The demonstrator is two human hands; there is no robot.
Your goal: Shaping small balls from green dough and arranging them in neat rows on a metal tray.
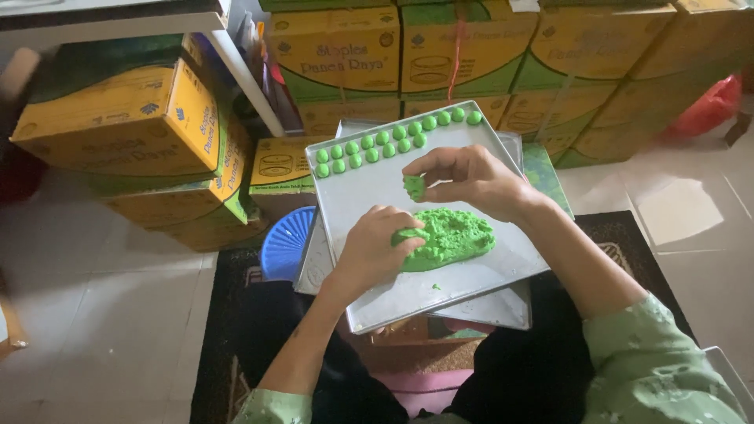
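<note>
A big lump of bright green dough point(455, 235) lies on a metal baking tray point(369, 196) in front of me. My left hand point(375, 250) presses on the lump's left end, fingers curled over it. My right hand point(471, 179) hovers above the tray and pinches a small green piece of dough point(414, 187) between thumb and fingers. Several small green dough balls point(393, 140) sit in two rows along the tray's far edge.
More metal trays point(503, 308) are stacked underneath. A blue plastic basket point(284, 243) lies to the left of the trays. Yellow-and-green cardboard boxes point(133, 126) are piled at the left and along the back. A dark patterned mat point(228, 314) covers the tiled floor.
</note>
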